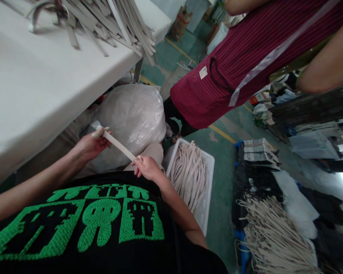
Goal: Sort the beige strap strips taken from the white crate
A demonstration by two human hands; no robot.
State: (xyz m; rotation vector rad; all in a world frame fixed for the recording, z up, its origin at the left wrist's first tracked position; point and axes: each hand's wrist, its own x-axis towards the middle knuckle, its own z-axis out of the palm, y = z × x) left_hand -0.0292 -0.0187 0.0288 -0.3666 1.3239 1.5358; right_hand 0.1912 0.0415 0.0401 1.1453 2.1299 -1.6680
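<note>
Between my two hands a pale beige strap (120, 147) is stretched at a slant, above my lap. My left hand (92, 144) grips its upper left end, where fingertip coverings seem to show. The lower right end is pinched in my right hand (147, 167). Just behind the strap bulges a large clear plastic bag (137, 110). A white bin (210, 167) filled with similar straps (188, 171) stands on the floor, close to my right forearm.
A white-covered table (45, 76) at upper left bears piled straps (103, 19). A person in a striped maroon apron (217, 76) stands ahead on the right. Many more straps (274, 236) lie heaped at lower right, near stacked bundles (258, 150). The floor (221, 186) is green.
</note>
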